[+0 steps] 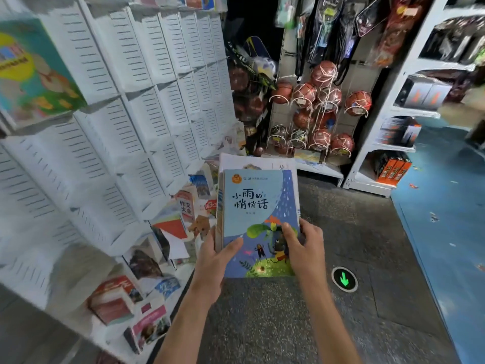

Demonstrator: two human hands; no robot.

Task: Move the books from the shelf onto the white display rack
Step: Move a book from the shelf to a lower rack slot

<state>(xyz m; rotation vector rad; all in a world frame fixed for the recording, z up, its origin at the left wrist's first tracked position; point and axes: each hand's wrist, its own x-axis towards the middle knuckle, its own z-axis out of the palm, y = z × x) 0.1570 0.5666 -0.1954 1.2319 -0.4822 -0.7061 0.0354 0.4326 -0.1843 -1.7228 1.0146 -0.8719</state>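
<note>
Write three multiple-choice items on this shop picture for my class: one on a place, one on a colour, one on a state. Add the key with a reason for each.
1. Where does the white display rack stand?
A. To the person's left
B. To the person's right
C. Behind the basketballs

2. What colour is the arrow on the floor light?
A. Red
B. Green
C. Blue

3. How is the stack of books held?
A. By the left hand alone
B. By both hands
C. It lies on the floor

Key: 1 A, the rack fills the left side, basketballs hang beyond. 2 B, the arrow glows green. 3 B, the left hand and right hand grip its lower edges.
</note>
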